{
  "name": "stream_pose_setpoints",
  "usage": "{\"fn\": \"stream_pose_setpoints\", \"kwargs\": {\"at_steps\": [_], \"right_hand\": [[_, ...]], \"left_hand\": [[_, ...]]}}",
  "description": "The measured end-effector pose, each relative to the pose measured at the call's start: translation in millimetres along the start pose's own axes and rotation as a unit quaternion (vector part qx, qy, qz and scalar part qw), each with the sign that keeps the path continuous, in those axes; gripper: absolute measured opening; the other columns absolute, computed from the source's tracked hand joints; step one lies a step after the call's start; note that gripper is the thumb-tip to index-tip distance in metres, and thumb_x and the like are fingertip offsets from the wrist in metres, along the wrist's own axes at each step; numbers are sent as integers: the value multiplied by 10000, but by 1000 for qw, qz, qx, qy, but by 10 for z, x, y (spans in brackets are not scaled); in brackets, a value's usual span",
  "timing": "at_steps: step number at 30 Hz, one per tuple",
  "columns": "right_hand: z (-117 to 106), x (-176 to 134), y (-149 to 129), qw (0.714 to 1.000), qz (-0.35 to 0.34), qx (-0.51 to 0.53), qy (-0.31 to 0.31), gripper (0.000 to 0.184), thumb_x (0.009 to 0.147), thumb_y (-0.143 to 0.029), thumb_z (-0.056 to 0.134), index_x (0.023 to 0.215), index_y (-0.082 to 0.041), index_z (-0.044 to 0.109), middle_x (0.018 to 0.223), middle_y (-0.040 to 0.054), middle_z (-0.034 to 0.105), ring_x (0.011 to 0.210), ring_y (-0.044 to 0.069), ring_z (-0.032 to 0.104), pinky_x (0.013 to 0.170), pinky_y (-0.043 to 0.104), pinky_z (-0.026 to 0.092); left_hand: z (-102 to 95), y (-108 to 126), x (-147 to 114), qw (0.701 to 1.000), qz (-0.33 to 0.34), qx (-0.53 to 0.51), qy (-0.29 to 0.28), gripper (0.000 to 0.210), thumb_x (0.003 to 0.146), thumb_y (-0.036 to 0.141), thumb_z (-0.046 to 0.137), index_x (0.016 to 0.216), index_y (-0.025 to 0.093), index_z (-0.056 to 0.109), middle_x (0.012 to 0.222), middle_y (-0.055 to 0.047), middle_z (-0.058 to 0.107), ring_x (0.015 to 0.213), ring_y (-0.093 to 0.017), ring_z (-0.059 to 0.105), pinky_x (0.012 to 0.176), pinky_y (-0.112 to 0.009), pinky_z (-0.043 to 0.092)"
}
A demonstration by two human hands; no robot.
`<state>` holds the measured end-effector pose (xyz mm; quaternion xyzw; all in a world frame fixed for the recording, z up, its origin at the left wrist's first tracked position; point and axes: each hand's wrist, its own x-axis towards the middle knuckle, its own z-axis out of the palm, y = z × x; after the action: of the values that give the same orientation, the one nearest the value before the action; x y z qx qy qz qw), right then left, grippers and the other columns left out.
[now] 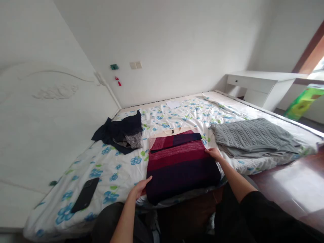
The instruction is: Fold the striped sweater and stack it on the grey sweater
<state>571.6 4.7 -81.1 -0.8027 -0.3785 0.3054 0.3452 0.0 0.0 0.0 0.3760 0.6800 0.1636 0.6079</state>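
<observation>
A striped knit sweater point(182, 165) in red, maroon and navy lies folded on the bed, its collar end toward the wall. One sleeve is laid across its upper part. My left hand point(140, 188) grips the sweater's near left edge, thumb on top and the other fingers partly hidden beneath it. At the right edge, higher up, my right hand point(214, 154) holds the cloth between thumb and fingers. Beside that hand sits a folded grey cable-knit garment point(253, 136).
The bed has a blue-flowered sheet point(126, 168). A crumpled navy and grey garment point(124, 130) lies at the left, with a black phone point(86, 194) nearer me. White paper point(173, 104) rests toward the wall. A white desk point(253, 82) stands at the far right, behind the bed frame.
</observation>
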Motion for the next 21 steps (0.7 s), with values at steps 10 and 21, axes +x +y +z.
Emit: {"fn": "stream_pose_setpoints", "kwargs": {"at_steps": [10, 21], "right_hand": [[62, -8, 87, 980, -8, -196, 39, 430, 1058, -438, 695, 1376, -188, 841, 1227, 180, 850, 1202, 349, 802, 1002, 402, 587], [799, -42, -314, 926, -203, -318, -21, 732, 1147, -437, 436, 1819, -146, 440, 1909, 161, 327, 1777, 342, 269, 1429, 522, 233]], "left_hand": [[-36, -134, 53, 993, 45, 109, 32, 662, 636, 795, 967, 736, 224, 649, 617, 30, 588, 585, -141, 556, 512, -236, 367], [-71, -325, -103, 985, 34, 171, -13, 727, 641, 838, 943, 685, 246, 523, 555, 49, 562, 471, -105, 481, 489, -243, 303]]}}
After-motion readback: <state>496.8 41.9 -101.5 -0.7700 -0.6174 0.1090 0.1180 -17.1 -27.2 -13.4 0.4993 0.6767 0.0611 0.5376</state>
